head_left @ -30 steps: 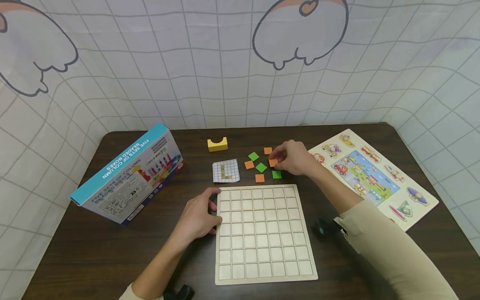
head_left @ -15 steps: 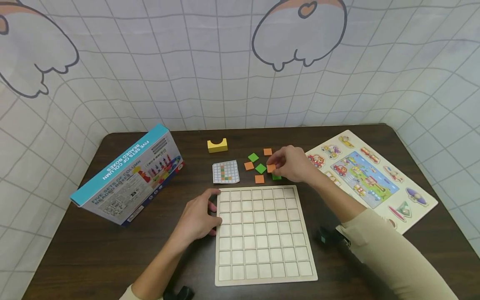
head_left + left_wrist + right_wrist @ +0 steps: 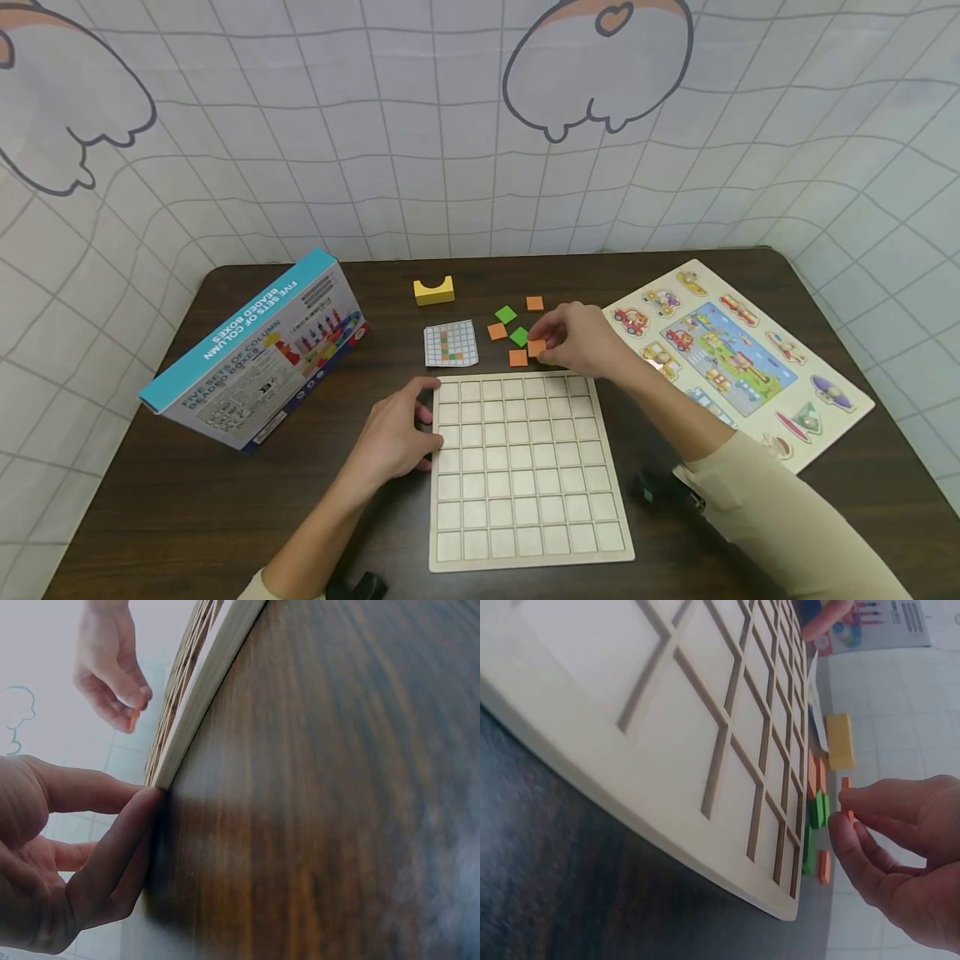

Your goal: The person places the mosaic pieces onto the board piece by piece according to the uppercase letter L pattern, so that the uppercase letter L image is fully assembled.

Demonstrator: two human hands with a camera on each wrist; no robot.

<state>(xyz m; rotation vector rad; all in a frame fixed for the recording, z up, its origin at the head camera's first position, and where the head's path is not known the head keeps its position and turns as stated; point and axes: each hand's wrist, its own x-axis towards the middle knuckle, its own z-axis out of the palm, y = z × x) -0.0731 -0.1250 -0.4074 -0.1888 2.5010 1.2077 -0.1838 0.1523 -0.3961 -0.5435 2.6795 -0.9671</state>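
My right hand (image 3: 581, 337) pinches a square orange tile (image 3: 536, 348) between thumb and fingertips, just beyond the far edge of the pale wooden grid board (image 3: 532, 563). The right wrist view shows this held tile (image 3: 846, 796) raised on edge, above other orange and green tiles. Near it on the table lie green tiles (image 3: 519, 337) and more orange tiles (image 3: 497, 332); the hand hides one green tile in the head view. My left hand (image 3: 393, 429) rests against the board's left edge, with thumb and forefinger spread along it. The board's recesses hold no tiles.
A small pattern card (image 3: 452, 343) lies behind the board, with a yellow arched block (image 3: 434, 291) beyond it. At left stands a blue and white box (image 3: 262, 358). A picture puzzle board (image 3: 738, 358) lies at right, partly under the right forearm.
My right hand has brought the pinched orange tile slightly nearer and to the left, toward the board's far edge. The left hand has stayed at the board's left edge.
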